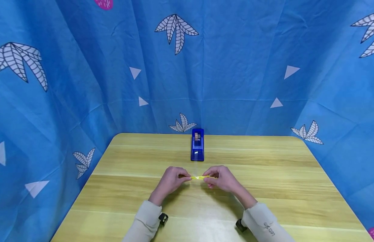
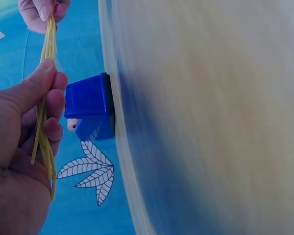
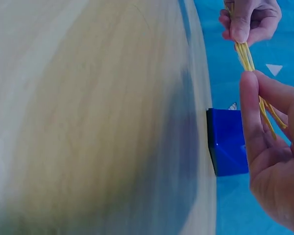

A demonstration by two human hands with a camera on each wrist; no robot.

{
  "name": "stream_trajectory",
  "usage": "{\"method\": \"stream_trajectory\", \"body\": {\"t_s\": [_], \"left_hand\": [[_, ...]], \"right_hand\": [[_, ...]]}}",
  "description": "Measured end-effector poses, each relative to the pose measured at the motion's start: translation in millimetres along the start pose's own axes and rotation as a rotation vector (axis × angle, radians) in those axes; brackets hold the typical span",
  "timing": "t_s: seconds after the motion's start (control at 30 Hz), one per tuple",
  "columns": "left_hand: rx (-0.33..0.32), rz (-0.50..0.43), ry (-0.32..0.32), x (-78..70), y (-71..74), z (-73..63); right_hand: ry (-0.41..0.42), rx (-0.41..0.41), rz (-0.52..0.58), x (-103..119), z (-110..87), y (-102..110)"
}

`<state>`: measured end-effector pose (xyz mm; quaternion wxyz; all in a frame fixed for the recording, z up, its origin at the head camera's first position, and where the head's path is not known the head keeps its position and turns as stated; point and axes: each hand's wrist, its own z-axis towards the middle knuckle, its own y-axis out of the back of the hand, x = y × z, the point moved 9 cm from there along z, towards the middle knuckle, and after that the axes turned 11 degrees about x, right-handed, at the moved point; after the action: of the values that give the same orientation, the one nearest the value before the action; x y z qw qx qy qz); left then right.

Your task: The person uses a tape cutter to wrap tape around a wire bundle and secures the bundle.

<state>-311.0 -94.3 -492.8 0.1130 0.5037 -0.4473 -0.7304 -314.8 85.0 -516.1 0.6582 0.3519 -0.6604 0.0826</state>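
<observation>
A slim bundle of thin yellow strands (image 1: 197,177) is stretched level between both hands, above the table. My left hand (image 1: 172,180) pinches one end between thumb and fingers; loose strand ends trail over its palm in the left wrist view. At the other end, my right hand (image 1: 220,178) pinches the bundle, with a few strand ends poking out behind its fingers (image 3: 251,117). A strip of clear tape (image 1: 196,165) runs from a blue tape dispenser (image 1: 197,155) down to the bundle's middle. Whether it sticks to the strands is hard to tell.
The wooden table (image 1: 129,191) carries the dispenser near its far edge, in line with the gap between the hands. A blue patterned curtain (image 1: 235,67) hangs behind the table and along both sides.
</observation>
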Motion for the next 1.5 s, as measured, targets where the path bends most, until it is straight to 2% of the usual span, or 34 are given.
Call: {"method": "stream_trajectory", "body": {"t_s": [0.27,0.67,0.77,1.0,1.13,1.23,1.37,1.5], "left_hand": [[0.003,0.003,0.031,-0.6,-1.1,0.0],[0.023,-0.034,0.046,4.3,-3.6,1.4],[0.031,-0.039,0.069,6.9,-3.7,1.0],[0.053,0.001,0.074,8.5,0.4,-1.0],[0.074,0.013,0.081,14.9,1.9,-3.5],[0.077,-0.034,0.082,20.7,2.0,-4.5],[0.079,-0.168,0.067,24.6,0.3,-4.5],[0.068,-0.242,0.051,26.2,-2.2,-3.3]], "right_hand": [[-0.028,-0.06,0.03,-3.9,0.5,2.7],[-0.019,-0.091,0.016,-3.1,0.8,5.0],[-0.02,-0.097,0.014,-3.2,0.5,5.7],[-0.024,-0.102,0.005,-4.5,0.0,7.1],[-0.019,-0.105,0.015,-4.8,0.1,8.4],[-0.016,-0.106,0.024,-4.4,0.2,9.4],[-0.02,-0.108,0.017,-3.6,0.6,10.3],[-0.025,-0.115,0.01,-2.9,-0.1,11.3]]}}
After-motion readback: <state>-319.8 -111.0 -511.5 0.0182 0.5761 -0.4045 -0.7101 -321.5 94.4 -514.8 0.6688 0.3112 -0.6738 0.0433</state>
